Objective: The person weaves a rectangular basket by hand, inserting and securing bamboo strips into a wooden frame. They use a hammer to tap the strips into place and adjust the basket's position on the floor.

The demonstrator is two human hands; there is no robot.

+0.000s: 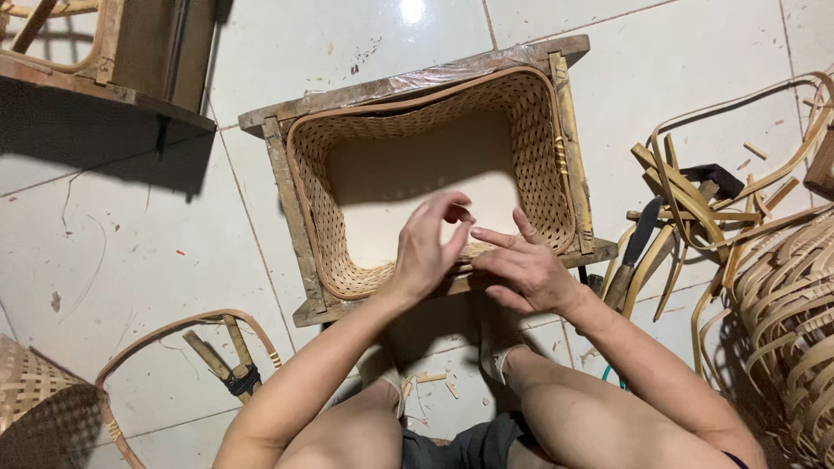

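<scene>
Woven basket (530,130) sits inside a rough wooden frame (287,208) on the white tiled floor (130,260), directly ahead of the seated person's knees. Open side up; pale flat bottom visible, walls of fine open weave, a smooth bent rim strip (300,182) running round the top.

Left hand (426,247) raised over the near rim, fingers curled and pinched together at the tips; whether a thin strip is between them cannot be told. Right hand (526,269) rests flat on the near rim, fingers extended toward the left hand, grasping nothing that shows.

Handling, as judged: basket looks light, springy rather than rigid; the weave would give under a squeeze and thin strands could snap or splinter. The rim strip is the stiffest part and the sensible place to hold, with two hands on opposite sides. The frame looks heavier and hard, and keeps the basket steady; lifting by the frame's side rails would carry both.

Around: a knife-like tool (638,243) with dark blade lies to the right, beside a tangle of loose bamboo strips (686,191) and a stack of bent strips (782,304). Another woven piece (35,399) at lower left, with a curved hoop (174,330) near it. Small offcuts (430,378) between the feet.

No packages, labels or signs visible.
</scene>
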